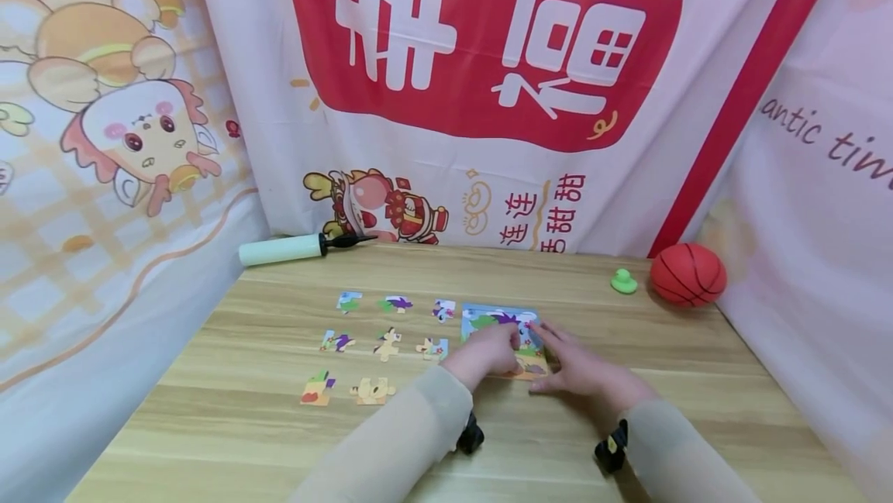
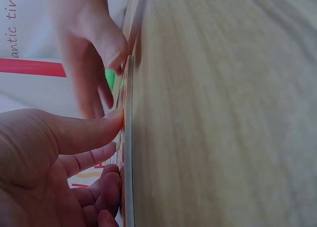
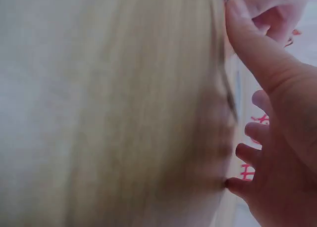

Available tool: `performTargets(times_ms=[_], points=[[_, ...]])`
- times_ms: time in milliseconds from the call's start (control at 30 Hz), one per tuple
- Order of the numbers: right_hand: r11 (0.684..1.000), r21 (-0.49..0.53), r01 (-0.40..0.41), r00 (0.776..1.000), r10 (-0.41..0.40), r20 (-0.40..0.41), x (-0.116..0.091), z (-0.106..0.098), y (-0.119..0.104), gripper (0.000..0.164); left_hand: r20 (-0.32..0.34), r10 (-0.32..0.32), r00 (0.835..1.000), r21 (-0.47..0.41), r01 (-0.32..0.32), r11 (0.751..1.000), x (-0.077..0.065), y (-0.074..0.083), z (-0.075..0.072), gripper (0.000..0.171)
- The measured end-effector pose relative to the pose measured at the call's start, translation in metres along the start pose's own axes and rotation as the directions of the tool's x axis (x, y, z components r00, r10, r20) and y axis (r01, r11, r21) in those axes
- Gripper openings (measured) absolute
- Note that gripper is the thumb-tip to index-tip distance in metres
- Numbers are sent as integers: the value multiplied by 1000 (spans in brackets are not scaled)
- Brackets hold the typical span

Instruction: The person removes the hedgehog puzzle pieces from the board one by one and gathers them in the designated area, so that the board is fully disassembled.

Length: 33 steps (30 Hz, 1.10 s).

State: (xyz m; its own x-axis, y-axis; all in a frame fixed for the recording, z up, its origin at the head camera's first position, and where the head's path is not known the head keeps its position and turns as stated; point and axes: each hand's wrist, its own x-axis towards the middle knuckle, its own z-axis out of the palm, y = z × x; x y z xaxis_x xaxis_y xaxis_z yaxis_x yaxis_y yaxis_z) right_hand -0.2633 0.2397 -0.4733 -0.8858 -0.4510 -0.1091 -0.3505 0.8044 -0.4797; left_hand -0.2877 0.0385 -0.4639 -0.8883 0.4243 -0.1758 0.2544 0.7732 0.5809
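Observation:
A puzzle board [image 1: 474, 309] with a brightly coloured picture lies flat on the table, partly hidden by both hands. My left hand [image 1: 488, 348] is over its lower middle. In the left wrist view, the thumb [image 2: 106, 130] reaches straight to the board face, other fingertips are close by, and no piece shows between them. My right hand [image 1: 575, 367] is at the board's right side with fingers spread, the thumb by the lower right corner. To the left lie several loose jigsaw pieces in rows, including a tan one [image 1: 388, 345] and a purple one [image 1: 398, 304].
A pale green hand pump [image 1: 282, 250] with a black nozzle lies at the back left of the wooden table [image 1: 230, 410]. Toward the back right are a green toy duck [image 1: 624, 281] and a red basketball [image 1: 688, 275]. Printed cloth [image 1: 481, 177] hangs behind the table.

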Motion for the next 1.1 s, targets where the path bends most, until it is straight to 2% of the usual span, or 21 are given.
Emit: performTargets(times_ms=[300, 633, 767, 967, 1100], points=[[996, -80, -44, 998, 47, 33, 5, -2, 5, 108, 0, 25, 1000, 39, -25, 999, 0, 4, 1, 36], [994, -97, -43, 997, 49, 59, 8, -2, 0, 108, 18, 21, 1000, -55, -20, 998, 3, -2, -1, 32], [994, -100, -47, 996, 54, 67, 8, -1, 0, 109, 3, 34, 999, -58, -33, 998, 4, -2, 2, 33], [992, -102, -72, 995, 79, 67, 9, -1, 3, 107, -35, 69, 997, -18, -70, 997, 6, 0, 6, 32], [990, -110, -87, 993, 95, 71, 10, -2, 2, 107, -55, 72, 996, -56, -75, 996, 6, 0, 8, 24]])
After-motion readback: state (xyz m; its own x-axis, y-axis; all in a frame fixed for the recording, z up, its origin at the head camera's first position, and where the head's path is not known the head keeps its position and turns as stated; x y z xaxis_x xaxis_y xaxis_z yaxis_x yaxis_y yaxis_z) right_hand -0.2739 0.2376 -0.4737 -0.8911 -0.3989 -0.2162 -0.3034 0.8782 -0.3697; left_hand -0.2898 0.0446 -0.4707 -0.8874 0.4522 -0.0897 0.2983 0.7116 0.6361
